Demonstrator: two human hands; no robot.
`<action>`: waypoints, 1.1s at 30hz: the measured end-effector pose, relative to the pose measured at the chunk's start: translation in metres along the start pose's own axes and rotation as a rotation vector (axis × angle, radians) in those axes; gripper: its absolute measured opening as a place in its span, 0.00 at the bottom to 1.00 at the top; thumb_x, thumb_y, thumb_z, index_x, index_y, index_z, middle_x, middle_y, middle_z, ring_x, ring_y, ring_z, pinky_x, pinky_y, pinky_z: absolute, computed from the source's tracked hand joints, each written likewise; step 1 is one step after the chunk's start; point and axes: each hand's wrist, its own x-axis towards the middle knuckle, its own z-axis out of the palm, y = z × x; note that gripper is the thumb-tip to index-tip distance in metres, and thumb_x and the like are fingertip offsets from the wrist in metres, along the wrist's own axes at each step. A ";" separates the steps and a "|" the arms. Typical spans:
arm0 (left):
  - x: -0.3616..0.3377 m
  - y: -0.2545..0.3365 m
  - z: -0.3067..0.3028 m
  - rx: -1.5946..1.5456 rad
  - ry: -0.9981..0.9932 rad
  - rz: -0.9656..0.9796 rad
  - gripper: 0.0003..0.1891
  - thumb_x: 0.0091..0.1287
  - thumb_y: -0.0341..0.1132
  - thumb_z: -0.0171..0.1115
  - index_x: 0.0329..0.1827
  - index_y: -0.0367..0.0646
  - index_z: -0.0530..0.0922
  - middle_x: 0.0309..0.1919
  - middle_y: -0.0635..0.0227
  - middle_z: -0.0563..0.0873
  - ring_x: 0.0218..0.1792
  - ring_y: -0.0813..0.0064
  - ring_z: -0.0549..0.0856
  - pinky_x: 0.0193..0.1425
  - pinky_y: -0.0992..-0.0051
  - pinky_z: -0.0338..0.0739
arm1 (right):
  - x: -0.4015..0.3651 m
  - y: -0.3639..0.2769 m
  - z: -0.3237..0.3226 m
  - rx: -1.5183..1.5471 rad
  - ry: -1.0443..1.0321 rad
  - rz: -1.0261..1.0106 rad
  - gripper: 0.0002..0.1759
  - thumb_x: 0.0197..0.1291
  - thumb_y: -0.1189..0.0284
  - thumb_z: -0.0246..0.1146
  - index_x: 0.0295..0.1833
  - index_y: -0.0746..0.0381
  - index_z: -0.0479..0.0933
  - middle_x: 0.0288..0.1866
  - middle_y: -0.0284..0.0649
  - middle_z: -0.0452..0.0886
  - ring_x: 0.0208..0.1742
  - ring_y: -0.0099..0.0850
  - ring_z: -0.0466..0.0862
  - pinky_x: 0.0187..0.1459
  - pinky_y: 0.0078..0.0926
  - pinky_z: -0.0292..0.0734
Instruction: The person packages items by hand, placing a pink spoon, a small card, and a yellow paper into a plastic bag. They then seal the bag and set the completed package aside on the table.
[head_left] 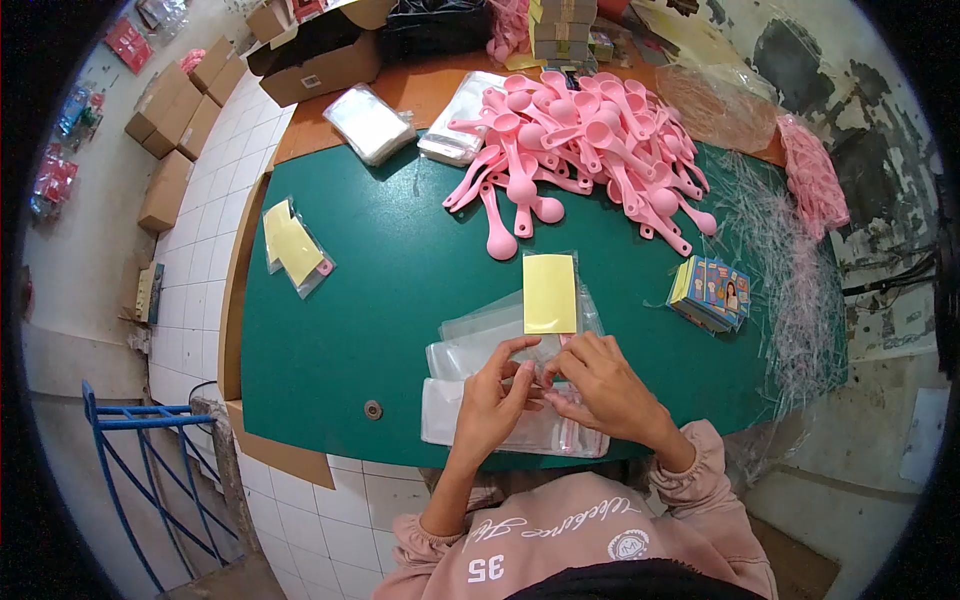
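A clear plastic bag with a yellow card (549, 293) inside lies at the middle of the table's near side. My left hand (492, 398) has its fingers curled at the bag's lower end. From the other side, my right hand (607, 388) closes its bent fingers on that same end, the fingertips of both hands nearly meeting. What lies exactly between the fingertips is partly hidden. Under my hands several flat clear bags (440, 410) are spread in a loose stack, with a pink strip showing near their right end.
Pink measuring spoons (590, 130) are heaped at the back. Packs of clear bags (368, 124) lie beside them. Printed cards (712, 293) are stacked at right, near tangled plastic strands (790, 300). Filled bags (297, 245) lie at left. A small metal disc (373, 410) sits near the front edge.
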 end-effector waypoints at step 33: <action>0.013 -0.012 -0.002 -0.113 0.053 0.108 0.09 0.63 0.27 0.57 0.46 0.37 0.78 0.34 0.66 0.84 0.34 0.83 0.81 0.37 0.84 0.74 | -0.007 0.054 -0.091 0.707 -0.331 -0.146 0.09 0.53 0.70 0.64 0.33 0.61 0.71 0.30 0.35 0.71 0.34 0.28 0.71 0.39 0.27 0.65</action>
